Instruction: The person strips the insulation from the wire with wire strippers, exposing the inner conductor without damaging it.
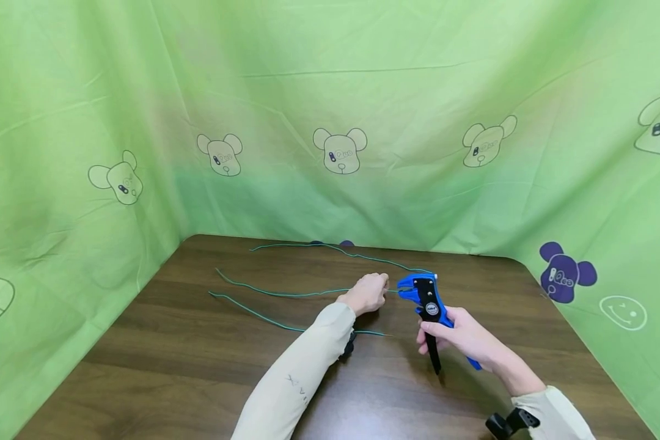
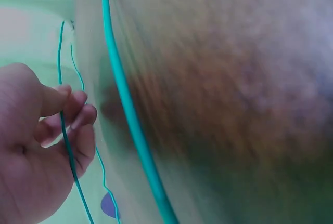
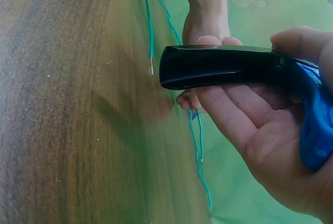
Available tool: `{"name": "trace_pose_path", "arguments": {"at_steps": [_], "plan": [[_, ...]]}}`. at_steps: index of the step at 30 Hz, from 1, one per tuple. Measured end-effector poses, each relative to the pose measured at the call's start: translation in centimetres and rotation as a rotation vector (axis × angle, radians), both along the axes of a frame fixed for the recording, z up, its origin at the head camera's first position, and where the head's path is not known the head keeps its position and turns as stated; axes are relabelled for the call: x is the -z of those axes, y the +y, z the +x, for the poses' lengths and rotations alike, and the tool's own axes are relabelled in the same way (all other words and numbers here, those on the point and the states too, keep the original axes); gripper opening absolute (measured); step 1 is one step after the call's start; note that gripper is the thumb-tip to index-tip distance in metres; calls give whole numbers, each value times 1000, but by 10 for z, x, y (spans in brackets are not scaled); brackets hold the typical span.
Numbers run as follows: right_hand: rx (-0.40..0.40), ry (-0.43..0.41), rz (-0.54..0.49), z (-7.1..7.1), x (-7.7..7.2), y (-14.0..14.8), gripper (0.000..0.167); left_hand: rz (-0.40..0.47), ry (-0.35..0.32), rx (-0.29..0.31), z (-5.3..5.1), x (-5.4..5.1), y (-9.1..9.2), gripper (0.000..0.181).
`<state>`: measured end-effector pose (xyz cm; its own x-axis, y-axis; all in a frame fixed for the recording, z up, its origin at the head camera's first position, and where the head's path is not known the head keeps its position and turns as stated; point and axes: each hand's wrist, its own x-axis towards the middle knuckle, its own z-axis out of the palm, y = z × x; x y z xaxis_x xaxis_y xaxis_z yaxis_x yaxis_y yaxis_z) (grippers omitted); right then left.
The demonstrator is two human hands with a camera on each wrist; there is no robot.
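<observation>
Thumb and fingertips of my left hand (image 1: 368, 292) pinch a green wire (image 2: 61, 57), the middle one of three on the table. A short length pokes out to the right, at the mouth of a blue-and-black wire stripper (image 1: 430, 308). Whether its end sits inside that mouth I cannot tell. My right hand (image 1: 464, 336) grips the stripper upright by its handles, thumb across the black one (image 3: 218, 68). Closer to me, another green wire (image 1: 258, 315) runs beneath the left forearm; its right end shows bare copper (image 3: 151, 67).
Along the back of the brown wooden table (image 1: 159, 342) lies a third green wire (image 1: 357, 255), its right end close behind the stripper's head. A green cloth (image 1: 286, 91) with bear-head prints hangs around the back and sides. Black camera mounts sit on both wrists.
</observation>
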<state>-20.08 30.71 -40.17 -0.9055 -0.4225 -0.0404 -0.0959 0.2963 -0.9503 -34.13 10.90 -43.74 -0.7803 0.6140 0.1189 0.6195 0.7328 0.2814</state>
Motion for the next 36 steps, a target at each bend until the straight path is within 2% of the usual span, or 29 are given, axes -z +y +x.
{"name": "trace_pose_path", "arguments": {"at_steps": [9,20,27,31,36], "plan": [[2,-2,-11,-1,1,1,32,76,-54,8,3,-1,-6,19],[3,1,-9,-3,3,0,28,142,-43,9,6,-5,-16,27],[6,7,-18,-4,1,1,25,179,20,-1,8,-10,-23,26],[10,6,-19,-4,-1,1,25,211,39,11,9,-13,-25,24],[9,9,-19,-6,-4,-1,27,249,65,-5,8,-12,-28,19]]}}
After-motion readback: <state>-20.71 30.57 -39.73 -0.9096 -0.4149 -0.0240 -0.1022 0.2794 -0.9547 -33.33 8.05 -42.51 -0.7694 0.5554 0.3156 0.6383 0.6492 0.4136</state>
